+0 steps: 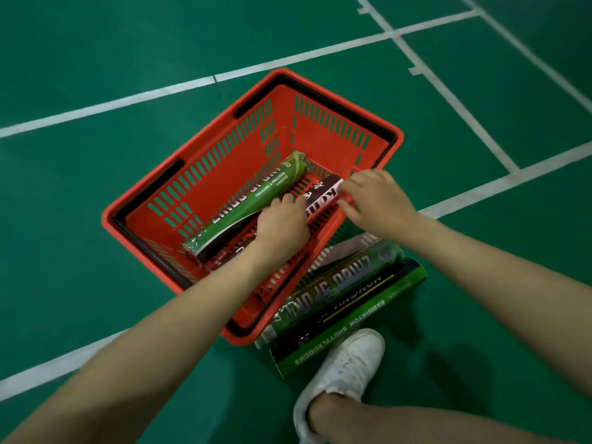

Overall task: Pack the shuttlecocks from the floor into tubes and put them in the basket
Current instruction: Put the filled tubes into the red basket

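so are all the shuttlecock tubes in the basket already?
No, at least three tubes lie on the green floor beside the red basket, near the white shoe.

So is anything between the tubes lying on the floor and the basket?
Nothing visible does. The floor tubes lie right beside the basket, at its near wall, and its top is open. Inside, a green tube and the dark tube held by the left hand and right hand cover part of the bottom; some bottom is bare.

A badminton court: green floor [96,43] with white lines [288,57].
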Demonstrator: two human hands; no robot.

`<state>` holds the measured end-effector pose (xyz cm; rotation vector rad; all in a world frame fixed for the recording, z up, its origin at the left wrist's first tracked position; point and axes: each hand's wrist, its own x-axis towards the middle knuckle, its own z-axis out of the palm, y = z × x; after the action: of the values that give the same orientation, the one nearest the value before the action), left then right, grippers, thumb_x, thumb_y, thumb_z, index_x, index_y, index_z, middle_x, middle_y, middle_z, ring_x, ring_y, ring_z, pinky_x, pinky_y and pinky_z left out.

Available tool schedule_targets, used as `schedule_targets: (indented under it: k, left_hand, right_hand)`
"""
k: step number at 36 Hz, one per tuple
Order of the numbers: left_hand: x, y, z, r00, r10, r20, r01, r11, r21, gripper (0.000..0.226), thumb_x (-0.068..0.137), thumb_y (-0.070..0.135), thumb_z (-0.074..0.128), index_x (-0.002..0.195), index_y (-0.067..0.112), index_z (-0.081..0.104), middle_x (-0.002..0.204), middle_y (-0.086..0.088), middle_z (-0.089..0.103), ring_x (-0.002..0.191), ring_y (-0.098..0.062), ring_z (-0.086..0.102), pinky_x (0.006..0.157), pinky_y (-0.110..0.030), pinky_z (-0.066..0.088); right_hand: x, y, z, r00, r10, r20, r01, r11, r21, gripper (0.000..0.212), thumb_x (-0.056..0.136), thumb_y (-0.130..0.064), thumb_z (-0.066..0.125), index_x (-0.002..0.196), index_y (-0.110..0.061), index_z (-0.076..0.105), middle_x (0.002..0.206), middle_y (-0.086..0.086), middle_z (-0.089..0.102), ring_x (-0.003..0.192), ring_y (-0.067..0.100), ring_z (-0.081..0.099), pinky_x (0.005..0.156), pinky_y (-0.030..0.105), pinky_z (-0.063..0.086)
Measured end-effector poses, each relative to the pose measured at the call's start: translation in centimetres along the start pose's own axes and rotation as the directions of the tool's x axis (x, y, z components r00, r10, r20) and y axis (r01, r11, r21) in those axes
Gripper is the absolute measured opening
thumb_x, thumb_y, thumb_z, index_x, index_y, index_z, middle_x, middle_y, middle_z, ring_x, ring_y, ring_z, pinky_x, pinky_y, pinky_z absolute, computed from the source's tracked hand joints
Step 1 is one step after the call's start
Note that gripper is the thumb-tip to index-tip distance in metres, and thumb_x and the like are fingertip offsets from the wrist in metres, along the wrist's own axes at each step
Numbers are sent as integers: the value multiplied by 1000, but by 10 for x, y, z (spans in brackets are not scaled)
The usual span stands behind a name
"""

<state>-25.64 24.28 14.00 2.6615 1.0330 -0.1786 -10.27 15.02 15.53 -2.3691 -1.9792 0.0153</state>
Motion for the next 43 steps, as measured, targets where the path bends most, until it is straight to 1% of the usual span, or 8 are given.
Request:
schedule_targets:
  k: [6,9,16,24,29,35,39,43]
  left_hand:
    - [-24,59,10,887,285,-364,-230,955,186,31,77,28,50,91,3,63,83,-17,60,75,-35,58,63,-36,45]
    - [-26,83,38,895,363,-260,-314,926,210,34,58,28,79,80,11,60,76,-10,57,71,-31,57,61,-33,44]
    - [-17,108,104,935,292,200,-320,939,125,47,89,16,50,135,7,41,133,-15,44,121,-34,42,96,-41,37]
    - [-7,88,171,888,-76,454,5,988,155,74,90,21,51,150,11,10,147,-20,29,127,-39,39,104,-46,35]
    - [-8,70,187,867,-165,470,164,985,43,88,88,43,60,152,29,0,147,-18,30,130,-38,38,103,-45,38]
    - [-8,46,190,878,-122,464,217,963,-157,86,80,56,63,149,37,15,131,-21,49,117,-38,51,97,-47,45]
    - [-12,49,180,888,-92,451,205,957,-207,86,81,52,65,150,29,20,134,-20,45,119,-35,49,97,-41,45]
    - [-19,65,166,938,-96,334,157,974,-161,84,81,61,59,149,30,20,143,-14,38,125,-34,45,95,-37,42]
  right_hand:
    - [-80,49,-7,1000,-11,28,14,993,-115,24,77,-16,70,99,-7,66,88,10,66,87,33,63,87,42,46]
    - [-114,63,7,978,127,168,-116,991,-72,25,85,-20,61,107,-7,62,99,12,65,96,33,60,88,40,42]
    - [-159,77,75,742,425,519,-485,874,-23,31,91,-24,48,118,-10,52,116,13,59,109,32,54,87,38,44]
    - [-159,55,132,470,402,786,-844,466,267,44,96,-40,49,129,-10,51,129,13,56,112,29,56,85,28,45]
    - [-161,29,158,237,254,938,-929,-223,295,65,91,-51,52,141,-11,39,135,16,50,118,29,52,83,41,49]
    - [-152,1,187,229,221,948,-709,-629,318,70,81,-38,72,138,-11,41,136,13,52,116,29,53,81,36,50]
    - [-149,-3,191,225,241,944,-617,-714,329,63,77,-33,77,129,-8,52,130,12,55,117,29,52,97,41,47]
    - [-152,-3,187,249,317,915,-489,-774,401,59,75,-26,78,124,-7,53,116,12,63,97,22,61,68,32,52]
